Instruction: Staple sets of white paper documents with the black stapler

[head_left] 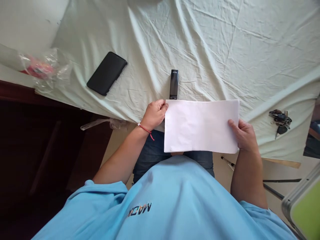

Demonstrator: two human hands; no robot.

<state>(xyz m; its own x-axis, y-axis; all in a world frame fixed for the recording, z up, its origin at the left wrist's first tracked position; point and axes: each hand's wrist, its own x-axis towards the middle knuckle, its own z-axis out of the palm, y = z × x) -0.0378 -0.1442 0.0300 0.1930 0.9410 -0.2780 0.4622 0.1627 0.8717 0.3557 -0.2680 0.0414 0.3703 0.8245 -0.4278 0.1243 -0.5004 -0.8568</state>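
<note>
A white sheet of paper (200, 126), folded into a wide rectangle, is held in front of my body over the bed's near edge. My left hand (153, 114) grips its upper left corner, and a red string is tied around that wrist. My right hand (244, 135) holds the right edge, thumb on top. Just beyond the paper's top edge a slim black device (174, 84) lies on the pale green bedsheet (225, 50).
A black phone (107, 73) lies on the sheet to the left. A bunch of keys (280, 120) sits near the right edge. Crumpled clear plastic with something red (41, 68) is at far left. Dark wooden furniture (37, 150) stands beside the bed.
</note>
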